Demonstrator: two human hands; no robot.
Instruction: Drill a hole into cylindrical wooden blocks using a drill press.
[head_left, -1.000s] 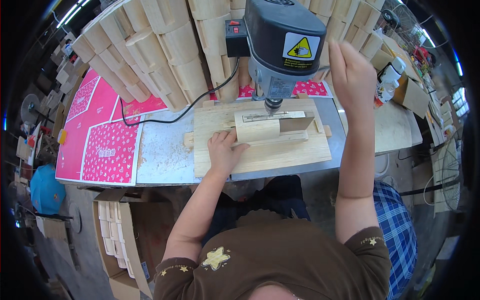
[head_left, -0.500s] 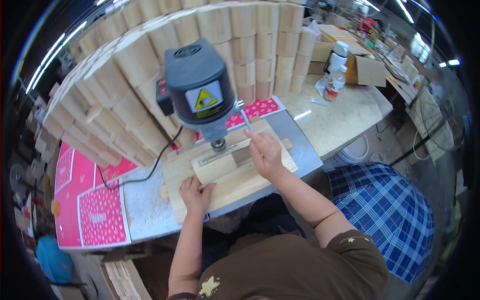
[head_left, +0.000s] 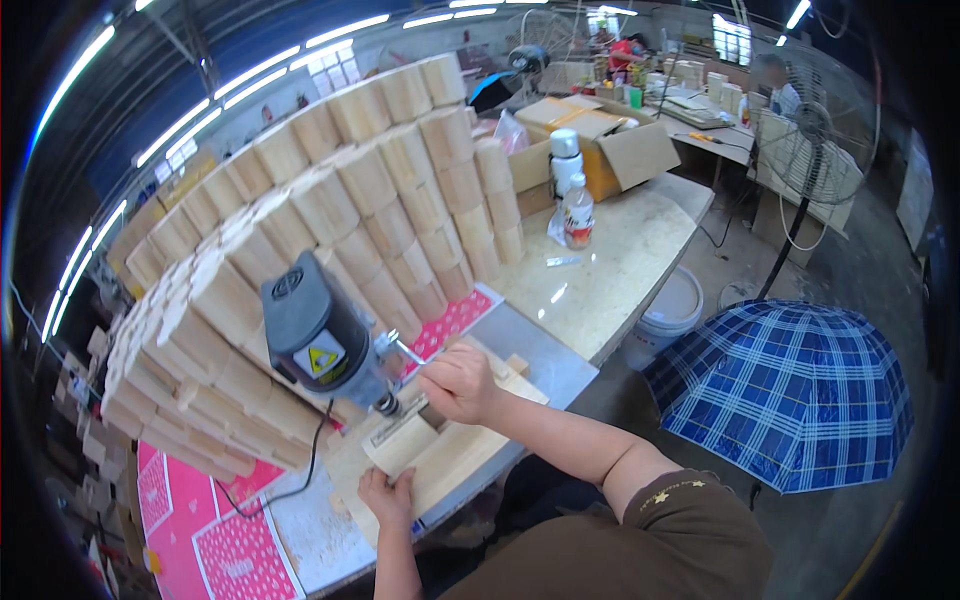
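A bench drill press with a dark grey motor head (head_left: 315, 330) stands in front of me, its chuck (head_left: 386, 404) above a pale wooden block (head_left: 405, 445). The block has a curved face and lies on a flat wooden board (head_left: 470, 455). My right hand (head_left: 460, 385) is closed around the end of the machine's metal lever (head_left: 408, 350). At the block's near left end, my left hand (head_left: 388, 497) holds it, thumb and fingers against its corner. The palm side of both hands is hidden.
Tall stacks of wooden blocks (head_left: 340, 215) rise behind the machine. A black cord (head_left: 310, 465) crosses the pink-patterned table covering. To the right are a bottle (head_left: 578, 215), a white flask (head_left: 565, 160), an open cardboard box (head_left: 630, 150), a bucket (head_left: 670, 305) and a blue plaid umbrella (head_left: 790, 390).
My view has swung up and to the right, showing more of the room. My right hand has closed more fully round the lever's end. My left hand stays at the block.
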